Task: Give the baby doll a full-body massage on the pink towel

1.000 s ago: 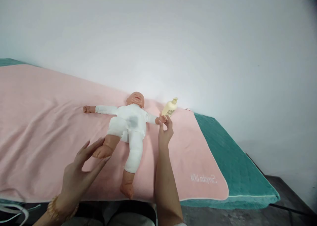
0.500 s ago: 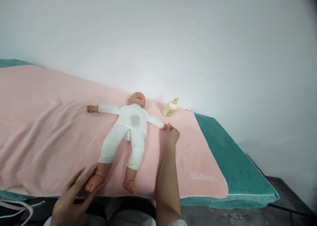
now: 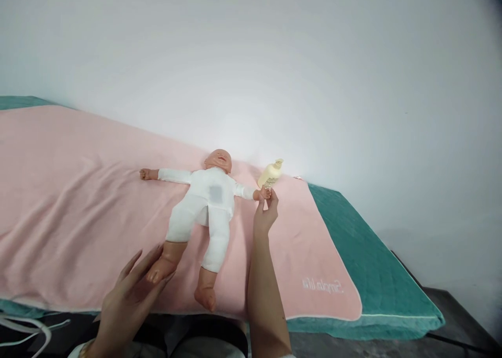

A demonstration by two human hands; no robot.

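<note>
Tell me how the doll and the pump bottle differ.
The doll lies on its back; the pump bottle stands. The doll is far larger than the pump bottle. The left hand and right hand touch the doll; neither grips the pump bottle. Both things are on the pink blanket.

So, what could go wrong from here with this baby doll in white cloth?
The doll has one arm held by the right hand close to the pale yellow pump bottle; a sudden swing might topple it. The left hand curls around one doll foot, so a strong tug could drag the doll over the near edge of the pink fleece blanket.
</note>
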